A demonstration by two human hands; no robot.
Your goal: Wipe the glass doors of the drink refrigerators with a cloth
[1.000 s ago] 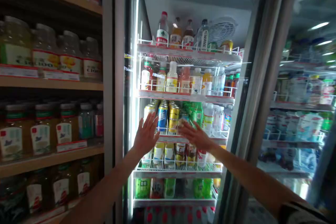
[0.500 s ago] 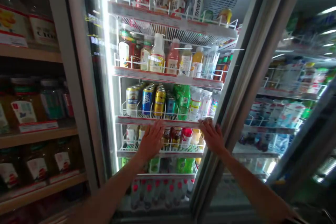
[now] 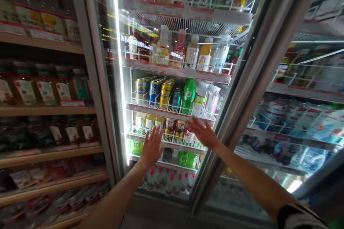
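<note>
Behind the glass door [image 3: 137,41] of a lit fridge, brown cans [image 3: 175,128] stand upright on a wire shelf [image 3: 177,145], with pale yellow cans [image 3: 150,122] to their left and a red-and-white can [image 3: 189,136] to their right. One shelf up stand blue cans [image 3: 153,92], gold cans [image 3: 165,94] and a green bottle [image 3: 188,94]. A can like these, if full, should feel fairly weighty for its size, firm while sealed yet thin enough to dent, and perhaps slippery with cold; the safest hold would be round its middle, thumb and fingers on opposite sides. The door is probably much heavier, rigid and smooth, its flat pane giving little to grip and likely to crack under a hard knock, so the metal frame [image 3: 242,82] at the right would be the surer place to take hold. The left hand [image 3: 152,148] is held up with its palm away from the wearer, fingers straight and slightly apart, in front of the pale yellow cans. The right hand [image 3: 202,133] is a little higher, fingers fanned with clear gaps, in front of the red-and-white can and near the frame. Neither hand grips or pinches anything; whether any fingertip touches the pane, I cannot tell.
</note>
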